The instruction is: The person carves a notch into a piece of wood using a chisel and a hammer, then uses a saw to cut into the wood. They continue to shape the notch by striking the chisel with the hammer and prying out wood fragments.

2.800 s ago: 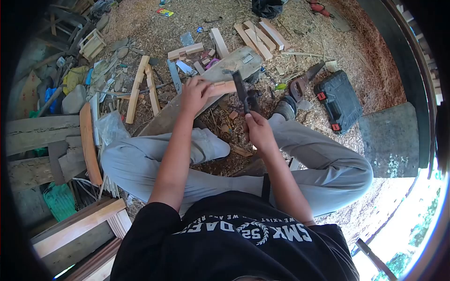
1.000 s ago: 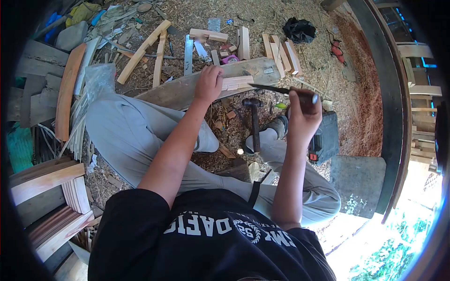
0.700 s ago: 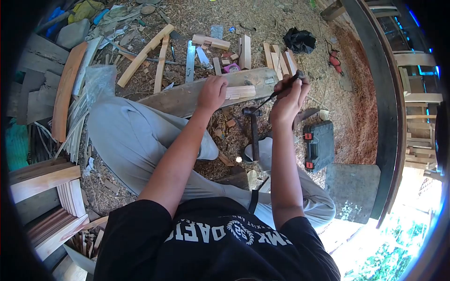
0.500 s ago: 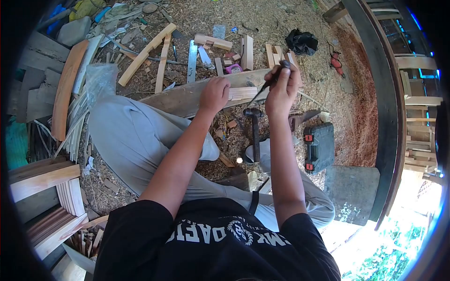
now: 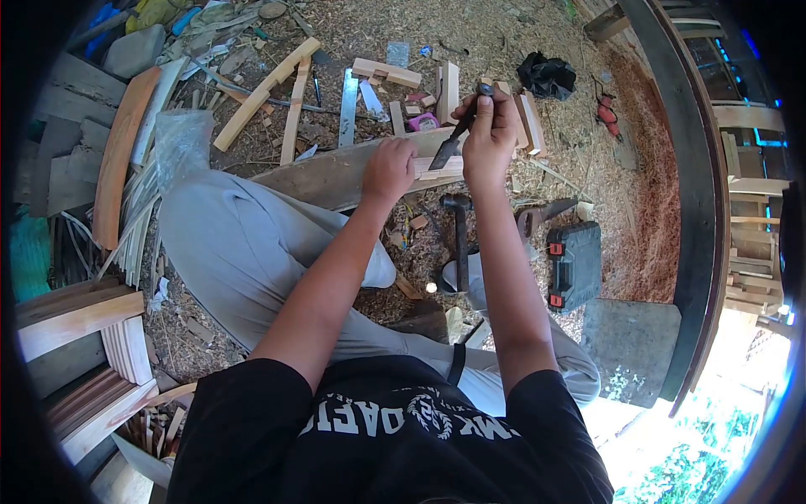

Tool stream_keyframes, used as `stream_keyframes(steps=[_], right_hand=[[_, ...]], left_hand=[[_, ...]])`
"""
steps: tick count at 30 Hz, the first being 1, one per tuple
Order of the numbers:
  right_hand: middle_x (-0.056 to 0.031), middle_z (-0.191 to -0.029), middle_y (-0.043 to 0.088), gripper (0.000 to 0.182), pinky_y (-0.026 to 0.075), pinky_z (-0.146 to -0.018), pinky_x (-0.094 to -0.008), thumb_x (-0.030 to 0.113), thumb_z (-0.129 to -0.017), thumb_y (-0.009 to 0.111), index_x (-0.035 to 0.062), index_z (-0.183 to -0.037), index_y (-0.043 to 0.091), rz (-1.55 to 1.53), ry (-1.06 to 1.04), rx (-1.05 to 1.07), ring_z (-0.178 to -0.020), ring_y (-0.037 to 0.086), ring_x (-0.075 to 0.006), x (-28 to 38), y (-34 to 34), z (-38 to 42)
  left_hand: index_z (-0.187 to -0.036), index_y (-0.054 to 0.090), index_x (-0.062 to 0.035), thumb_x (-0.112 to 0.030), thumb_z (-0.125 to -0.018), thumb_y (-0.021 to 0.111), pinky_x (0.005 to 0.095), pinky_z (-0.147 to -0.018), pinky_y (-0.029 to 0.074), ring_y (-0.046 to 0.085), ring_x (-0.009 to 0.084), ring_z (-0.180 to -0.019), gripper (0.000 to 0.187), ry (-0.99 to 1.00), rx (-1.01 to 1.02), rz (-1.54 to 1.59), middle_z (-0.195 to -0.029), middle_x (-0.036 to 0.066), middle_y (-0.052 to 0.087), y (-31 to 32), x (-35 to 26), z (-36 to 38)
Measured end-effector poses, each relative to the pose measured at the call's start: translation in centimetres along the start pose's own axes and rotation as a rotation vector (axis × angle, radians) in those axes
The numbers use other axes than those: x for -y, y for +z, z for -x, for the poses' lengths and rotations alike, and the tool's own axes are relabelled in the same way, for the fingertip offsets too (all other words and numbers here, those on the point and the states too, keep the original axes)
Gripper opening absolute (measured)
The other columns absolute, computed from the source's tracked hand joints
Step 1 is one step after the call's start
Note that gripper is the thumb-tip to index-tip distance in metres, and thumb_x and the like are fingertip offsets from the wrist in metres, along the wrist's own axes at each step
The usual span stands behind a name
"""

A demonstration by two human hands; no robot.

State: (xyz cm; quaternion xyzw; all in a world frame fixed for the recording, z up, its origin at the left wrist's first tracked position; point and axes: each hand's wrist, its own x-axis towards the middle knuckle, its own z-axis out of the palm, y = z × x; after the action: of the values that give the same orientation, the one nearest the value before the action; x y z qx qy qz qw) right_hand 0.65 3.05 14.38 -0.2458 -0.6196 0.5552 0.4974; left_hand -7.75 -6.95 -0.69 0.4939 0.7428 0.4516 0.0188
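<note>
My right hand [image 5: 489,143] is closed around the handle of a chisel [image 5: 445,154]. Its dark, broad blade slants down to the left, with the tip over a pale, narrow piece of wood [image 5: 449,170]. My left hand [image 5: 389,171] grips the left end of that same piece, fingers wrapped over it. Beneath the piece runs a long grey plank [image 5: 323,175], lying crosswise in front of my legs. Just below the work, a hammer [image 5: 459,239] with a dark head stands near my foot.
A handsaw [image 5: 546,216] and a black tool case [image 5: 574,266] sit to the right. Beyond the plank are a metal ruler [image 5: 348,109], a pink tape measure [image 5: 424,123] and several wood offcuts [image 5: 388,72]. A red power tool [image 5: 607,116] lies farther right, near a black plastic bag [image 5: 546,76].
My right hand has shifted slightly left and turned, so the chisel's blade now shows its broad face and overlaps the wood. The left hand stays on the piece.
</note>
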Motion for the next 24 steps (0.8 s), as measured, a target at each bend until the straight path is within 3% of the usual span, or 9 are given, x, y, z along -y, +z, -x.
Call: stream_keyframes(steps=[15, 18, 21, 23, 24], right_hand=[[-0.0051, -0.088, 0.063, 0.009, 0.053, -0.067, -0.0264, 0.006, -0.11, 0.051, -0.0013, -0.113, 0.055, 0.08, 0.016, 0.005, -0.075, 0.061, -0.0105, -1.8, 0.2, -0.7], [-0.0064, -0.092, 0.063, 0.01, 0.059, -0.074, -0.0306, 0.009, -0.111, 0.049, 0.0008, -0.116, 0.053, 0.098, 0.028, 0.07, -0.078, 0.066, -0.0134, -2.1, 0.2, -1.1], [-0.0068, -0.09, 0.065, 0.009, 0.058, -0.074, -0.03, 0.008, -0.11, 0.052, -0.0001, -0.113, 0.054, 0.191, 0.012, 0.155, -0.08, 0.068, -0.0145, -1.4, 0.1, -1.4], [-0.0092, -0.089, 0.07, 0.009, 0.056, -0.075, -0.0293, 0.007, -0.106, 0.056, -0.0023, -0.109, 0.056, 0.476, -0.049, 0.272, -0.083, 0.071, -0.0147, -0.5, -0.2, -1.5], [-0.0092, -0.089, 0.07, 0.009, 0.056, -0.075, -0.0293, 0.007, -0.106, 0.056, -0.0023, -0.109, 0.056, 0.476, -0.052, 0.269, -0.083, 0.071, -0.0147, -0.1, -0.5, -1.7]], left_hand=[[-0.091, 0.06, -0.0078, -0.008, -0.086, 0.064, 0.0496, -0.083, 0.053, 0.062, 0.0356, -0.097, 0.006, -0.043, 0.039, -0.057, -0.093, 0.011, 0.065, 0.0, -0.3, 0.0], [-0.091, 0.06, -0.0077, -0.007, -0.086, 0.064, 0.0499, -0.082, 0.053, 0.062, 0.0358, -0.097, 0.007, -0.047, 0.042, -0.058, -0.092, 0.011, 0.065, 0.0, -0.3, 0.0], [-0.091, 0.059, -0.0078, -0.007, -0.086, 0.064, 0.0505, -0.081, 0.053, 0.062, 0.0359, -0.096, 0.007, -0.032, 0.035, -0.054, -0.092, 0.011, 0.064, 0.0, -0.4, 0.0], [-0.09, 0.059, -0.008, -0.007, -0.086, 0.063, 0.0509, -0.081, 0.053, 0.062, 0.036, -0.095, 0.006, -0.029, 0.023, -0.043, -0.091, 0.011, 0.064, 0.0, -0.4, 0.0], [-0.089, 0.059, -0.0081, -0.007, -0.086, 0.063, 0.0513, -0.081, 0.052, 0.061, 0.0361, -0.094, 0.005, -0.025, 0.01, -0.033, -0.09, 0.011, 0.063, 0.0, -0.4, 0.0]])
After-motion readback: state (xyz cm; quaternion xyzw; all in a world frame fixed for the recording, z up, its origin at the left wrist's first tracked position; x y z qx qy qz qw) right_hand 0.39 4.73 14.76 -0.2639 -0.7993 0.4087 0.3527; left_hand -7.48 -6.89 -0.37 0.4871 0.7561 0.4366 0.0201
